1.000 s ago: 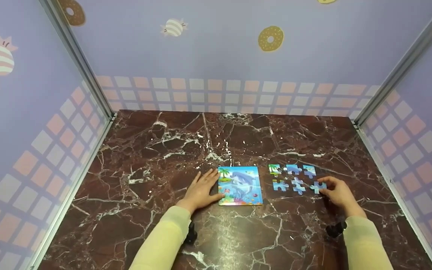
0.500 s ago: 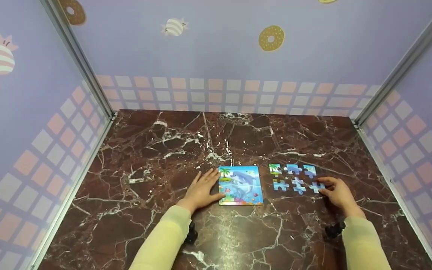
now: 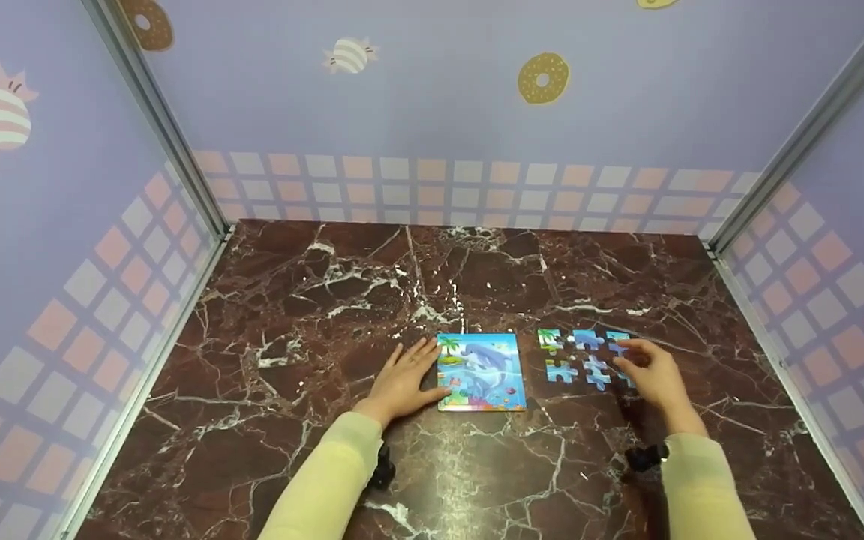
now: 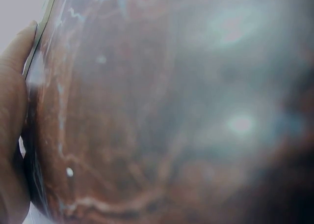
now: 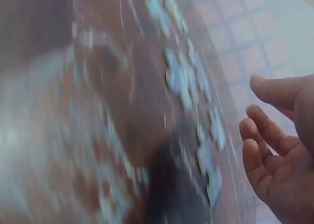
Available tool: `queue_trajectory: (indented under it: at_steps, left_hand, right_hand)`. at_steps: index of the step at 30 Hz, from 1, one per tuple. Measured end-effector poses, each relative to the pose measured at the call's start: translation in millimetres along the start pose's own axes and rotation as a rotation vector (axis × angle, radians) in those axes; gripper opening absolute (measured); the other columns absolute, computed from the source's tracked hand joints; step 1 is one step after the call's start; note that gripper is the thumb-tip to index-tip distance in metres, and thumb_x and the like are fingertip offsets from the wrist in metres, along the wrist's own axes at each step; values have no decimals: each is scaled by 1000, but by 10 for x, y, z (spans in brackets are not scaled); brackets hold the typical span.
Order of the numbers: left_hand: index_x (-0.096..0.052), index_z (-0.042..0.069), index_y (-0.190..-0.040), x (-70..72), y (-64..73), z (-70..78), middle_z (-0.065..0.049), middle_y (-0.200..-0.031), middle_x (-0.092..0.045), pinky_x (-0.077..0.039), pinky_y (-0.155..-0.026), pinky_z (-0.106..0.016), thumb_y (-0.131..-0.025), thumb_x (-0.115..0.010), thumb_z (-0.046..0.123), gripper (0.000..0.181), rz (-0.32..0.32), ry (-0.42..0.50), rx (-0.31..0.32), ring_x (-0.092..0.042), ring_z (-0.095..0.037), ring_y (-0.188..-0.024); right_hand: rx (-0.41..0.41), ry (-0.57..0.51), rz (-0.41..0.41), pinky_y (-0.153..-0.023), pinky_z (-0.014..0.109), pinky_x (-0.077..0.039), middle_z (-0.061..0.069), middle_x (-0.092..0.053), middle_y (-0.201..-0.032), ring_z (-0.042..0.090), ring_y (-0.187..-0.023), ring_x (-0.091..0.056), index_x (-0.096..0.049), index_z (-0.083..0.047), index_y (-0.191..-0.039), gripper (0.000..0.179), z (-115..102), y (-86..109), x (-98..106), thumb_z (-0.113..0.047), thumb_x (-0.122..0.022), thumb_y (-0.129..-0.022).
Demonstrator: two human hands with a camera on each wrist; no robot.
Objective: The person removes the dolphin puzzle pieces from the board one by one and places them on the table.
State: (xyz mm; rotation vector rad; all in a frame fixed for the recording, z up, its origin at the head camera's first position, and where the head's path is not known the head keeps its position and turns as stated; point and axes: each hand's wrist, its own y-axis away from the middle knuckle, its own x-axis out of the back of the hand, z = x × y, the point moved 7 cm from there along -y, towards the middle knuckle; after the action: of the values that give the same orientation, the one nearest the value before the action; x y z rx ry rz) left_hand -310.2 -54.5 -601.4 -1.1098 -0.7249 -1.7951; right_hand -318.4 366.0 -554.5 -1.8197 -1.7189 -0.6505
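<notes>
My left hand [image 3: 402, 379] lies with its fingers spread on the tabletop. Its thumb and fingertips touch the left edge of a square puzzle board [image 3: 484, 371] printed with a dolphin, a palm and coral. To the right of the board, several jigsaw pieces lie apart in two rows, among them a palm-tree piece [image 3: 550, 340] and a blue piece [image 3: 560, 371]. Over the right end of the rows hovers my right hand [image 3: 657, 379], partly hiding the pieces there. In the right wrist view the fingers are loosely bent with nothing between them, and the pieces [image 5: 208, 157] lie on the table.
A dark red marbled tabletop [image 3: 327, 315] bears everything. Purple walls with a checked border enclose it: a back wall [image 3: 432, 112], a left wall [image 3: 42, 225] and a right wall [image 3: 844, 225]. The left wrist view is mostly blurred tabletop.
My right hand has let go of the lower right jigsaw piece, lifted, and moved left and slightly away from me. That piece had shifted slightly left before. My left hand and the board stay put.
</notes>
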Motion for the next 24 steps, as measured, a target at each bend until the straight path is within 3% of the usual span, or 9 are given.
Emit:
queue_trajectory:
  at_steps: [5,11,18,24]
  left_hand:
    - [-27,18,-165,-15,4,-2,1,-174,-20,-3,-135,-52,-96,-56,67,90,0,-4,1,-17,-22,-162]
    - [-27,17,-165,-19,-11,-10,0,-173,-21,-3,-134,-52,-96,-56,67,89,5,-7,-4,-16,-23,-162]
    - [-26,20,-165,3,14,1,2,-174,-20,-1,-135,-51,-96,-56,67,89,-9,16,16,-16,-21,-162]
    - [-28,20,-165,13,17,6,2,-173,-21,-2,-135,-52,-96,-58,66,89,-7,27,16,-16,-22,-162]
  right_hand:
    - [35,-60,2,-78,13,-52,28,-70,-118,35,-103,-71,-67,4,-129,34,-219,-40,-228,-9,-71,-97]
    - [72,-151,-32,-76,18,-54,24,-72,-113,27,-97,-70,-69,2,-125,32,-517,-39,-551,-4,-74,-93]
    - [117,-232,-117,-85,26,-56,21,-74,-109,22,-93,-69,-71,1,-119,30,-880,34,-1006,-2,-75,-89]
    - [163,-313,-234,-74,23,-60,26,-72,-108,30,-90,-72,-70,6,-119,32,-1161,106,-1421,0,-76,-87]
